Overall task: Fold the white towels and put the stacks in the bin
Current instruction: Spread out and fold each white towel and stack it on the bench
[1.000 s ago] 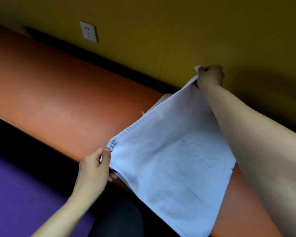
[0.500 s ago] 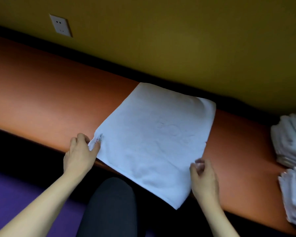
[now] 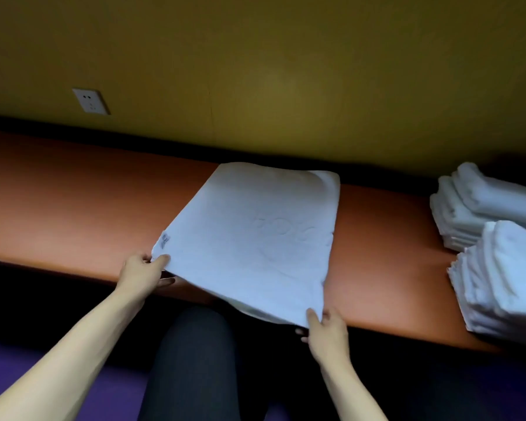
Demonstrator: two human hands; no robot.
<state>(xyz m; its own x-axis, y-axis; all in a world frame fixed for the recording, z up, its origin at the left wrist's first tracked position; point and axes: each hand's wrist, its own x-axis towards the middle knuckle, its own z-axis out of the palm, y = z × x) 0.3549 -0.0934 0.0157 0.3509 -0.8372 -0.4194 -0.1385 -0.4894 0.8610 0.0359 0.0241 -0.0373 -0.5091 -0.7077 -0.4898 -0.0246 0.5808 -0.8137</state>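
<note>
A white towel (image 3: 255,238) lies spread on the orange table (image 3: 73,208), with its near edge hanging over the front. My left hand (image 3: 143,271) pinches the towel's near left corner, beside a small label. My right hand (image 3: 327,332) pinches the near right corner, just off the table's front edge. Two stacks of folded white towels (image 3: 495,253) stand on the table at the right. No bin is in view.
A yellow wall (image 3: 286,71) with a white socket (image 3: 91,101) runs behind the table. My dark-trousered knee (image 3: 195,360) is below the table's front edge, over a purple floor (image 3: 28,360). Bare orange tabletop lies left of the towel.
The towel was held up in the air and is now laid on the table. My right hand came from the far corner to the near right corner and pinches it.
</note>
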